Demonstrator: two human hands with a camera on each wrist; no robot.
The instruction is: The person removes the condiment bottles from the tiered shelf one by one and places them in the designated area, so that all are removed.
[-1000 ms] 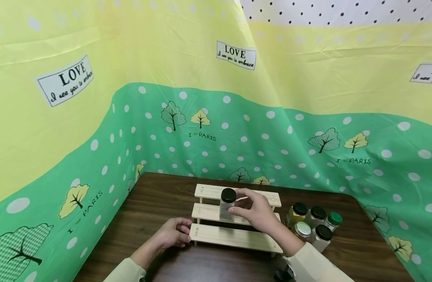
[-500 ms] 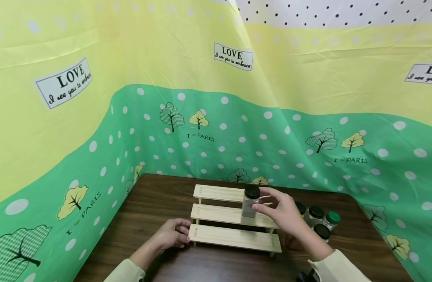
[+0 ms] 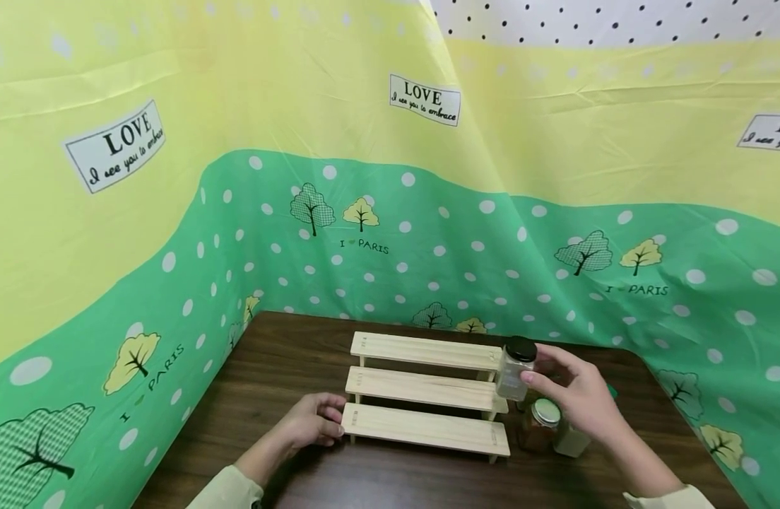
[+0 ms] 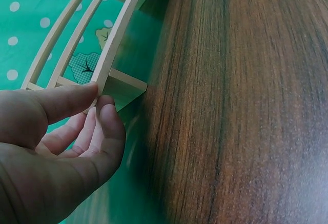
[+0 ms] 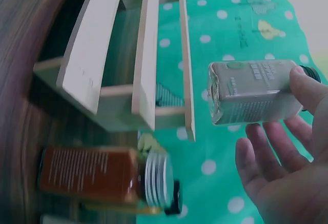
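Note:
My right hand (image 3: 577, 396) holds a clear square spice jar (image 3: 511, 375) with a black lid and greyish contents. The jar is lifted just off the right end of a three-tier wooden rack (image 3: 428, 429). In the right wrist view the jar (image 5: 253, 93) is gripped near its lid, thumb on one side and fingers on the other. At the rack's front left corner, my left hand (image 3: 310, 422) pinches the end of the lowest tier. The left wrist view shows the left thumb and fingertips at that end of the rack (image 4: 115, 39).
A jar with reddish-brown contents and a silver lid (image 3: 542, 424) stands on the dark wood table (image 3: 364, 481) right of the rack. More jars stand behind it, partly hidden by my right hand. A patterned green and yellow curtain (image 3: 377, 283) hangs behind.
My right hand has carried the black-lidded jar rightwards, from over the rack's middle tier to past its right end. My left hand has stayed at the rack's corner.

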